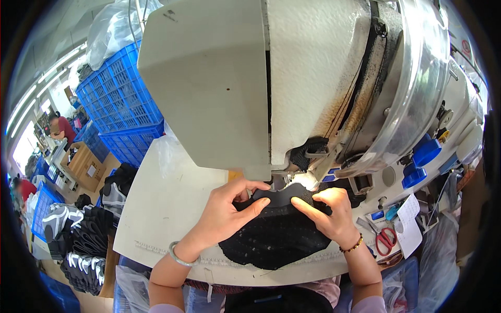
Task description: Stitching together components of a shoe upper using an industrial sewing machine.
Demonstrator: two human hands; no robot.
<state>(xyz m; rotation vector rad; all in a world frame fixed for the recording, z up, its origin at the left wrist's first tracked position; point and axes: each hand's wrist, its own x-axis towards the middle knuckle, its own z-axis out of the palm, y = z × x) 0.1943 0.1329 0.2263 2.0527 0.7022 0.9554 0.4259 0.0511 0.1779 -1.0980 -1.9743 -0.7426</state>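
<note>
A big white sewing machine (292, 78) fills the upper part of the view, with a clear curved guard (417, 88) on its right side and dark stains along its body. Under it lies the pale counter (162, 208), which has a ruler strip along its near edge. Behind the counter, on the left, stand stacked blue plastic crates (117, 99), and lower on the left are piles of black and white shoe parts (83, 235). On the counter, directly below the machine head, lies a black knitted shoe upper (276, 235), with a smooth dark grey patch (284, 197) on its far edge, close to the needle area. The left hand (227, 214), with a pale bangle on the wrist, has its grip closed on the upper's far edge, thumb and fingers pinching it near the patch. The right hand (331, 214), with a bead bracelet, presses flat on the upper, its fingers together and not closed around anything. Red-handled scissors (385, 240) lie on the counter to the right, beside a white paper slip (409, 224).
</note>
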